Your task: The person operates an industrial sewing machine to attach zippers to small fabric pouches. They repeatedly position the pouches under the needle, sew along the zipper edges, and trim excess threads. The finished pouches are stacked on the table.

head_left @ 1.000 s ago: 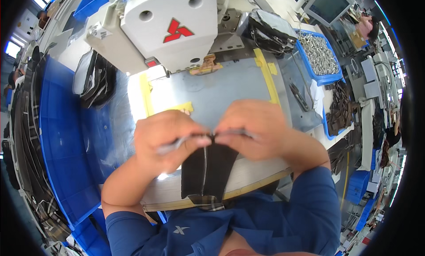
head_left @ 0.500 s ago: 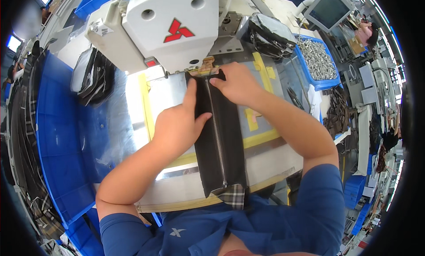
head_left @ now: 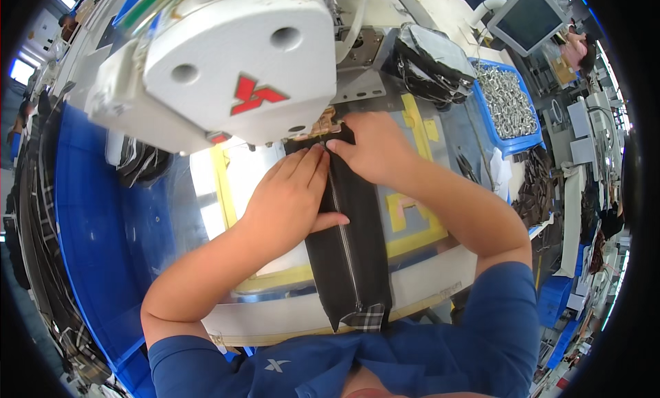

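Note:
A long black fabric piece (head_left: 372,260) with a metal zipper (head_left: 350,264) down its middle runs from the white sewing machine head (head_left: 234,61) toward my body. At its near end a plaid corner (head_left: 372,318) shows. My left hand (head_left: 285,202) lies flat on the fabric's left side, fingers stretched toward the machine and thumb across the zipper. With thumb on top and fingers at the far right corner, my right hand (head_left: 378,147) grips the fabric's far end, close to the brass-coloured presser part (head_left: 326,125). The machine head hides the needle.
Yellow tape (head_left: 412,123) marks the metal work plate. A blue tray of metal rings (head_left: 507,102) and a black bundle (head_left: 430,64) stand at the far right. Small scissors (head_left: 467,169) lie right. Another dark bundle (head_left: 141,160) and a large blue bin (head_left: 89,240) are left.
My left hand has gone from a pointing finger at the fabric's left edge to flat fingers over the zipper. The right hand keeps its grip. The whole view has shifted somewhat.

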Tool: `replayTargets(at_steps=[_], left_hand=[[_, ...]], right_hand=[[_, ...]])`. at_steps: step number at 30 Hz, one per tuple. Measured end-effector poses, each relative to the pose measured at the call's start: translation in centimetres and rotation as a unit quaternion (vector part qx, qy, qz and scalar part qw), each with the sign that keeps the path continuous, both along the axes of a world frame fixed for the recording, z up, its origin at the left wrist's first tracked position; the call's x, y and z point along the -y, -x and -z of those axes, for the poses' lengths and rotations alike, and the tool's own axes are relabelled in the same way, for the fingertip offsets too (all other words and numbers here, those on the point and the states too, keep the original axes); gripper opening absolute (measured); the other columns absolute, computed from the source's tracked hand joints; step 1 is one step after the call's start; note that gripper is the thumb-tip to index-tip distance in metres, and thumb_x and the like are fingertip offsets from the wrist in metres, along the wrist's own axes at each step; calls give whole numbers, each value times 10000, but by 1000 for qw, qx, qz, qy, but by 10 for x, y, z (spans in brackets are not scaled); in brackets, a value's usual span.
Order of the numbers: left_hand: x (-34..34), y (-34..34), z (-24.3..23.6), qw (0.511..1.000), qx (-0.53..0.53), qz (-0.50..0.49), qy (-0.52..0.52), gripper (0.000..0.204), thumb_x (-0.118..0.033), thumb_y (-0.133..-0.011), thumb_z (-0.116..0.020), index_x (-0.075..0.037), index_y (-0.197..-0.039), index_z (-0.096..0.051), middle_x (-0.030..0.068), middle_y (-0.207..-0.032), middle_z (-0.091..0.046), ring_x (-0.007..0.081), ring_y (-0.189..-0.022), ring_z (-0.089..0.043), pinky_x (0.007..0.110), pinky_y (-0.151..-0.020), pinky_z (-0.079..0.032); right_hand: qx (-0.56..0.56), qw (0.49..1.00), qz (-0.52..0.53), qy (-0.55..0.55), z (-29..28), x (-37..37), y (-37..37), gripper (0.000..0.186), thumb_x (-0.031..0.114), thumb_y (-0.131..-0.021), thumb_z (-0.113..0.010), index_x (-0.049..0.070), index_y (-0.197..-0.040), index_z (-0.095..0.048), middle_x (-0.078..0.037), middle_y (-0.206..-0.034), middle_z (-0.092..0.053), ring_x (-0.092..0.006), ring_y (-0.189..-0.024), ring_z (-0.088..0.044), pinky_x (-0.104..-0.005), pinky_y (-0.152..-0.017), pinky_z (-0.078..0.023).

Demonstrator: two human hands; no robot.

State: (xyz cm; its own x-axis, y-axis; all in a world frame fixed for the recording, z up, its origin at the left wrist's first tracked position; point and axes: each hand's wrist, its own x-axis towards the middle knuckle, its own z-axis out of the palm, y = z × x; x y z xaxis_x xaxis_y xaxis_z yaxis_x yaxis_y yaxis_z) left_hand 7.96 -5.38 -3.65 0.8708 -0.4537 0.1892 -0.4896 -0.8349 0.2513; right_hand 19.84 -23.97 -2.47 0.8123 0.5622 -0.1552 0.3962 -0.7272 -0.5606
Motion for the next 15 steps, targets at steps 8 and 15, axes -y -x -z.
replayTargets(at_steps=[8,15], left_hand=[[0,-5,-6,1000,-13,22,-6,939,-590,-796,-788,123,-1373,-587,282,-1423,-582,441,-1297,-582,518,-1130,-465],[0,-6,-4,1000,-15,24,2,940,-597,-798,-775,133,-1359,-591,297,-1398,-589,450,-1282,-595,521,-1123,-467]], right_hand=[[252,958,-88,-99,-4,27,24,470,197,-842,-811,0,-1211,-598,-197,-1172,-607,-404,-1011,-602,-501,-896,-488],[134,984,-35,-113,11,24,7,222,153,-892,-755,18,-1037,-655,-156,-1001,-652,-393,-948,-626,-492,-866,-507]])
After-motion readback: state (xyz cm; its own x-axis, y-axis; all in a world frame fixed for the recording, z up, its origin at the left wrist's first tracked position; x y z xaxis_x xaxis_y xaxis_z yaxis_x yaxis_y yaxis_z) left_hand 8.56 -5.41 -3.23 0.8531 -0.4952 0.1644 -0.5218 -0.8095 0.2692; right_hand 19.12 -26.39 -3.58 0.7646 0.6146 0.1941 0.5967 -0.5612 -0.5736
